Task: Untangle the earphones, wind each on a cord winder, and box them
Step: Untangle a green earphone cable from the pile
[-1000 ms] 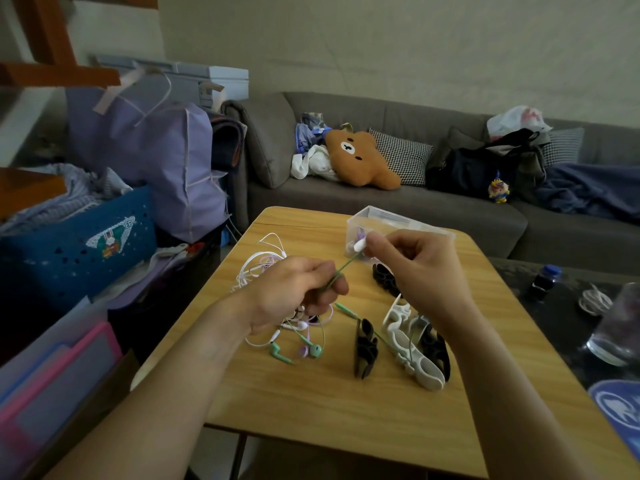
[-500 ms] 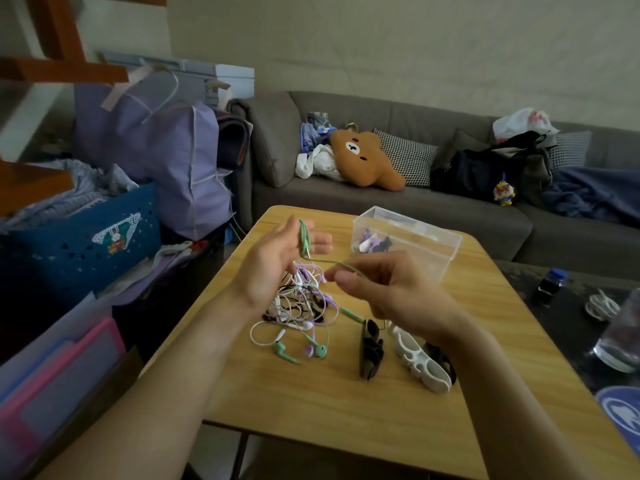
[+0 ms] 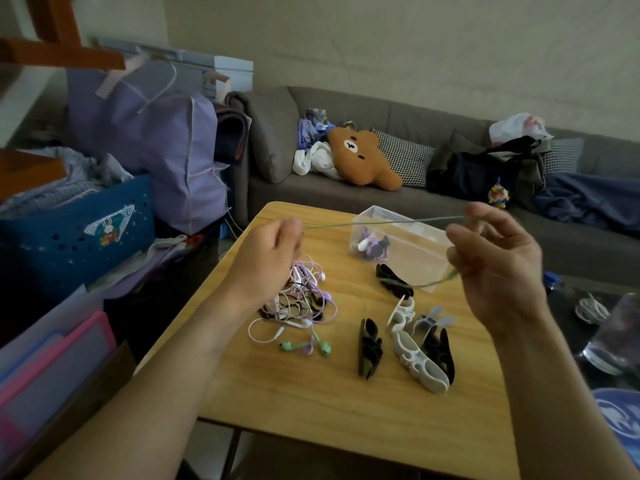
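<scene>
Stretching a green earphone cord (image 3: 381, 222) taut above the wooden table (image 3: 311, 403), the head view shows the left hand (image 3: 266, 261) pinching one end and the right hand (image 3: 495, 265) pinching the other, hands raised and well apart. The cord's slack loops down from the right hand toward the clear plastic box (image 3: 415, 258), which holds one wound set. The tangle of earphones (image 3: 298, 303) lies under the left hand, with green earbuds (image 3: 306, 347) at its near edge. Black and white cord winders (image 3: 412, 344) lie just right of it. The step in hand appears to be untangling; the next move probably calls for freeing the green cord's remaining length, then picking a winder.
</scene>
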